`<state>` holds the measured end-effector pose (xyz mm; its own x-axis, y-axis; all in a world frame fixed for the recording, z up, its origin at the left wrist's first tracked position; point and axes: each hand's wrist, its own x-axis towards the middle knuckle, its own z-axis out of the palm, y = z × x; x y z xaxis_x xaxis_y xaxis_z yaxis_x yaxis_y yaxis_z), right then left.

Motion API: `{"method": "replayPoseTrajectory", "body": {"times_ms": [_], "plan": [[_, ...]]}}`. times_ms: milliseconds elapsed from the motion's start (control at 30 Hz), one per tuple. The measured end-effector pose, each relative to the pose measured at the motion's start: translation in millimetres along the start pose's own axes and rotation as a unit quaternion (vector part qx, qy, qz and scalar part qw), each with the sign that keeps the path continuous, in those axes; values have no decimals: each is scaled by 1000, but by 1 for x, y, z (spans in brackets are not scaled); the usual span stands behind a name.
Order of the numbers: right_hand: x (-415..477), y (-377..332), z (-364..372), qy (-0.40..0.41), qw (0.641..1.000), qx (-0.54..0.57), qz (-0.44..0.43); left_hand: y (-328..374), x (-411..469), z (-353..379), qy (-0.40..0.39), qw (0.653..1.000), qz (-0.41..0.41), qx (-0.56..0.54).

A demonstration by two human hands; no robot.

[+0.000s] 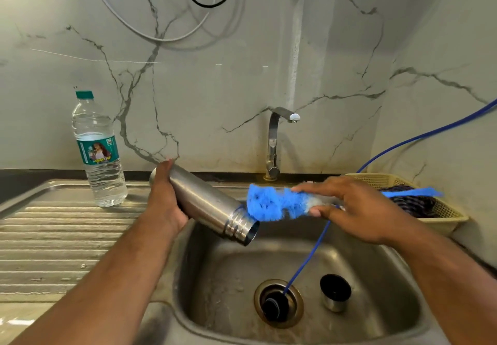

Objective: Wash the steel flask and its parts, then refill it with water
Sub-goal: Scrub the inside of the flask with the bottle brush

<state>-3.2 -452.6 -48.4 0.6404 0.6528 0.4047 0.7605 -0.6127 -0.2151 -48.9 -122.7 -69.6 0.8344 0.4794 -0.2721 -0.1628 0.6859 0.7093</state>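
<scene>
From the head camera, a plastic water bottle [99,151] with a green cap stands on the draining board [53,237] left of the sink [376,277]. Its teal label carries a small picture and what looks like "DRINK IT UP", though the print is too small to be sure.

The left hand [166,197] is wrapped round the body of the steel flask [207,202], fingers curled behind it. It holds the flask tilted over the basin, its open threaded mouth pointing down and to the right.

The right hand [357,210] holds the blue bottle brush [277,203], fingers laid along the top and thumb pressed underneath. The bristle head sits right at the flask's neck, outside the mouth.

Down in the basin a steel cup [334,295] stands upright. A black stopper [277,305] lies in the drain, where a blue hose [309,258] runs in. The tap [274,140] stands behind, and a basket [441,210] holding dark cloth sits to the right.
</scene>
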Motion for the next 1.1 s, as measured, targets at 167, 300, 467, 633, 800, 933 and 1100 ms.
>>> {"method": "replayPoseTrajectory", "body": {"times_ms": [167, 300, 467, 633, 800, 933, 1100], "plan": [[6, -44, 10, 141, 980, 131, 45, -10, -2, 10, 19, 996, 16, -88], [3, -68, 21, 123, 977, 161, 62, -26, -16, 25, 25, 995, 11, -101], [1, -63, 21, 171, 967, 183, 41, -38, -32, 35, 10, 996, -33, -81], [1, -48, 4, 212, 947, 236, 45, -30, -24, 22, -103, 990, -98, 25], [-1, -33, -14, 258, 913, 312, 57, -17, -20, 12, -240, 926, -24, 291], [1, -30, -12, 272, 898, 339, 63, -32, -45, 28, -306, 679, 197, 637], [2, -39, -8, 295, 903, 307, 63, -75, -78, 46, -260, 594, 336, 683]]}}
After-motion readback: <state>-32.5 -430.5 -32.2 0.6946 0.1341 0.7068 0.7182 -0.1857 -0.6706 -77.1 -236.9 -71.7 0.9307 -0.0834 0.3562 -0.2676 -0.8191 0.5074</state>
